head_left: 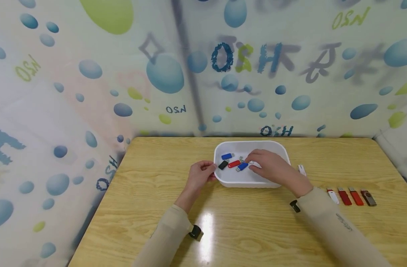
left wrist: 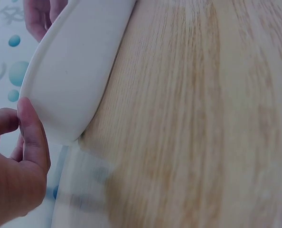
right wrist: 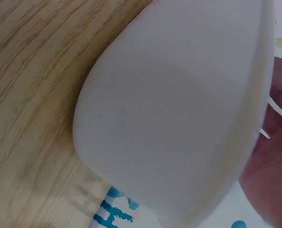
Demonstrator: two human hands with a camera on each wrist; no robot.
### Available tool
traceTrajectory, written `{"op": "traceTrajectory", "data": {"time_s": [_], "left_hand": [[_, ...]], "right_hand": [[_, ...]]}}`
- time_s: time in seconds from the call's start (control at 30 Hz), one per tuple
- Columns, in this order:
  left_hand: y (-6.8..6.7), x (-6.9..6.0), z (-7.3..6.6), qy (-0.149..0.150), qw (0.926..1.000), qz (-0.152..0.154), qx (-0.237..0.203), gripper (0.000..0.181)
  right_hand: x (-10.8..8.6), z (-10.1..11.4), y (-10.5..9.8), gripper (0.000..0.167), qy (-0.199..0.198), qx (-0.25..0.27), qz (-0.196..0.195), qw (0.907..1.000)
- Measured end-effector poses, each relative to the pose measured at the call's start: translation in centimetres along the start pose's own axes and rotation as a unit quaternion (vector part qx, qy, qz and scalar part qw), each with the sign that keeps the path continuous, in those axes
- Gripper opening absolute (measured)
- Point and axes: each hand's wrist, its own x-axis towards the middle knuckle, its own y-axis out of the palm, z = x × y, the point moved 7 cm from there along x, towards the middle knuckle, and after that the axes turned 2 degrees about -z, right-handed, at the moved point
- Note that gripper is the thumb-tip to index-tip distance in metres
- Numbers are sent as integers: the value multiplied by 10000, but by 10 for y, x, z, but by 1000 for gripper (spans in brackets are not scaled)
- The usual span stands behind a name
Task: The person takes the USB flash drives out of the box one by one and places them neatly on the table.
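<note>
In the head view my left hand (head_left: 200, 174) pinches the left end of a white plastic bin (head_left: 246, 184) between thumb and fingers. The left wrist view shows the thumb of that hand (left wrist: 24, 166) against the bin's outer wall (left wrist: 79, 71). Inside the bin lie a blue USB stick (head_left: 227, 156), a black one (head_left: 223, 164), a red one (head_left: 235, 164) and a second blue one (head_left: 242, 167). My right hand (head_left: 270, 166) reaches over the rim, its thumb and fingertips apart beside that second blue stick. In the right wrist view the bin wall hides its fingertips.
Right of the bin, a white USB stick (head_left: 301, 170) lies on the wooden table (head_left: 140, 193). Farther right stands a row: a white-and-red stick (head_left: 332, 196), a dark red one (head_left: 344, 197), a bright red one (head_left: 356, 197) and a brown-grey one (head_left: 368, 198). A patterned curtain (head_left: 203, 100) hangs behind.
</note>
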Motion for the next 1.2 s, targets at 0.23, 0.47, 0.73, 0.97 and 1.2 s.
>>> {"op": "traceTrajectory", "data": {"time_s": [0.23,0.47,0.73,0.97,1.2], "left_hand": [[1,1,0,-2,10000,-32,14,26],[0,1,0,35,10000,-33,-21,24],[0,0,-1,-7,10000,-43,11,25],[2,-7,-11,-135,9998,37,104,24],[1,-2,-4,-126,9998,59,121,26]], "right_hand": [[12,2,15,24,162,28,420,9990],[19,3,27,20,136,-74,563,9983],[26,5,32,22,224,-283,726,9967],[31,4,37,25,421,-311,922,9944],[35,3,42,24,330,-408,967,9939]]}}
